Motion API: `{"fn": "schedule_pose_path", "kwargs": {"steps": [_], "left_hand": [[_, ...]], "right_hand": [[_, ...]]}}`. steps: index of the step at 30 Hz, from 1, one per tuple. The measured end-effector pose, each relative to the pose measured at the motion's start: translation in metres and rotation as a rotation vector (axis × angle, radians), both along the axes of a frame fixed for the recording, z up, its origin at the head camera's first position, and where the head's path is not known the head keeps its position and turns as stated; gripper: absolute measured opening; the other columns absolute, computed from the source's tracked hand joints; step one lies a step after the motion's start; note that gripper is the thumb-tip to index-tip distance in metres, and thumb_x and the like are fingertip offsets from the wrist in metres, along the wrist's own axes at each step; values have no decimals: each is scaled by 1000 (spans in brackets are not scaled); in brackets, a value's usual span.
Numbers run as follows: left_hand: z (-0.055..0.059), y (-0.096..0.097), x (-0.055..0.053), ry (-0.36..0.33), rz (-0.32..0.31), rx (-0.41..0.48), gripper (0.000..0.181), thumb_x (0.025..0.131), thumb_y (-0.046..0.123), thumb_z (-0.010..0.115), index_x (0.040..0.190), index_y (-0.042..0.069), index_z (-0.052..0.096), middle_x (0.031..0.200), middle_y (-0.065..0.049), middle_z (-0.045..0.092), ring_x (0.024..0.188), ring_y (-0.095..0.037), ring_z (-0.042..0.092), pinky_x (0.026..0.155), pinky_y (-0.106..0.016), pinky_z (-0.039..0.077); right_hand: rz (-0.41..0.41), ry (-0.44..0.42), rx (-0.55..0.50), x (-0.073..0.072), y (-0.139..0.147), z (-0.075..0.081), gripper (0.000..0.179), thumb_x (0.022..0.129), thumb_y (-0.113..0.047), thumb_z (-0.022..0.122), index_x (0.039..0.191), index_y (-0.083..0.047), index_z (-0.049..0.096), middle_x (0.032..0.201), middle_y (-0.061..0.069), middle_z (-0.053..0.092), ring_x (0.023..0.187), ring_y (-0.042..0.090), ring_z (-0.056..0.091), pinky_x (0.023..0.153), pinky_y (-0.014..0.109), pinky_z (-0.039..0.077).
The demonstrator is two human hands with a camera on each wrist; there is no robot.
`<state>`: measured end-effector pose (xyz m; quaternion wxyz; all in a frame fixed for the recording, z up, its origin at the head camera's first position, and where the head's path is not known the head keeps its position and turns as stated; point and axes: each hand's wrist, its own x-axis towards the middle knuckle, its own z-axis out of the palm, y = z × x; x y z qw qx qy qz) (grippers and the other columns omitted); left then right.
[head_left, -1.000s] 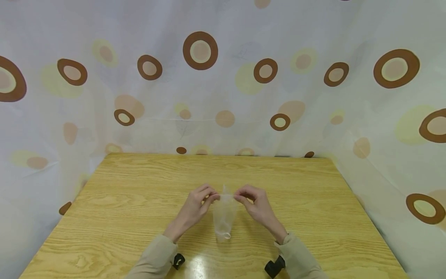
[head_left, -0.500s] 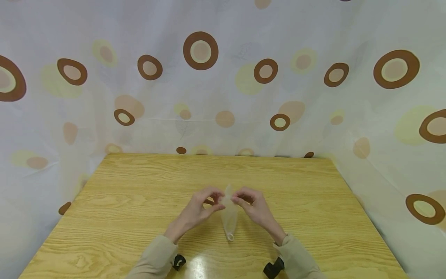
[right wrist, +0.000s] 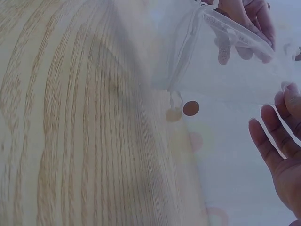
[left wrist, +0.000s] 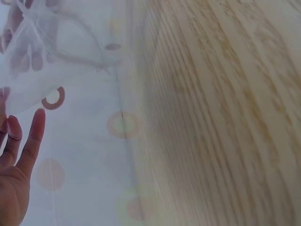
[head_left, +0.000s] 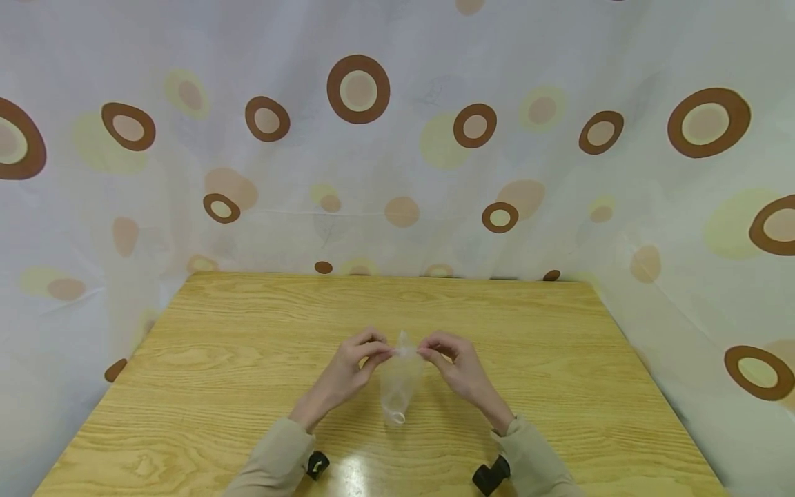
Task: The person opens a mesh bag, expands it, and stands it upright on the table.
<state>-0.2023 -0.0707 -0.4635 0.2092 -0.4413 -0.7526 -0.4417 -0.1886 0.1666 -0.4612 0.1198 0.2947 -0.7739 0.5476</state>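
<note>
Bag: a thin, see-through bag hangs between the two hands above the middle of the near tabletop, its lower end slanting towards the person.
Left hand: the left hand pinches one side of the bag's upper part between thumb and finger.
Right hand: the right hand pinches the opposite side in the same way, its other fingers held away from the cloth.
Why two pinches: probably to keep the bag spread between them and the soft cloth from folding in; a light grip likely suits such thin stuff.
White loop: a pale loop, perhaps drawstring, sits at the low end.
Hard to tell: whether that low end touches the wood, and whether the bag holds anything.
Cut off: both wrist views crop the hands and bag; the left one hides the left pinch almost wholly.
</note>
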Motion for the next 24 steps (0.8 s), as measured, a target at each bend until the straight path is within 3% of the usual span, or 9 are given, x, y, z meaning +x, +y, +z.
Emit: {"fn": "schedule_pose_path", "kwargs": {"steps": [7,12,18,24], "left_hand": [[-1,2,-1,53,15,24,14,88,-10,68,97,0,73,95,-8,62,76,-12,54,64,-17,46],[-1,4,-1,68,22,25,12,88,-9,69,96,-1,73,95,-7,61,75,-12,54,64,-16,46],[-3,5,-1,95,21,18,10,89,-6,69,96,0,73,94,-7,61,76,-12,55,65,-16,47],[-2,5,0,108,19,7,10,88,-5,71,94,3,72,93,-6,61,76,-12,56,66,-16,48]], "right_hand": [[90,-52,-53,2,-4,3,19,99,2,58,116,4,65,103,23,65,96,2,62,82,28,58],[156,-52,-26,1,-6,4,19,99,2,58,116,0,65,105,19,65,96,6,61,84,33,57],[106,-1,3,0,-5,2,9,97,3,61,101,-1,69,96,16,66,88,5,62,77,28,56],[44,54,-7,-1,-3,1,10,96,6,61,98,4,71,97,17,67,91,4,63,80,24,58]]}}
